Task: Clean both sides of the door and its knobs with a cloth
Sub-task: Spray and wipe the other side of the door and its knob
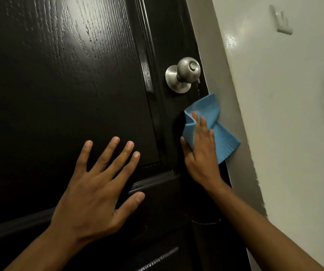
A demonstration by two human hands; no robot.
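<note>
Indoor doorway: dark, glossy, wood-grained door (pixel 63 79) filling the left and centre, pale painted wall (pixel 286 118) to the right, grey frame strip (pixel 223 90) between them. Small pale wall hook (pixel 281 21) at far right; dark fixture, cut by the frame edge, at right.

Near, left: left hand (pixel 96 184) laid flat on the door panel, fingers straight and spread, holding nothing. Judged to be bracing the door.

Near, right: right hand (pixel 201 149) pressing a blue cloth (pixel 218 132) against the door's right stile, close to the door edge. Fingers extended over the cloth, thumb tucked against its left fold. Whether the thumb pinches the fold: cannot tell for certain. Cloth partly folded, ribbed in texture, right portion overlapping the frame strip.

Farther, above the right hand: brushed-metal round knob (pixel 188 70) on a circular rose plate (pixel 174 79), keyhole facing outward. Knob axis projecting out of the door face, toward the viewer. Cloth just below and slightly right of the knob, apart from it, not touching.

Governing relation: knob directly up the stile from the cloth hand; right hand clearly nearer than the left, which sits well apart, down and to the left.

Judgement: stile wiping in hand; knob reachable by an upward travel of the cloth. Far side of the door not in view.
</note>
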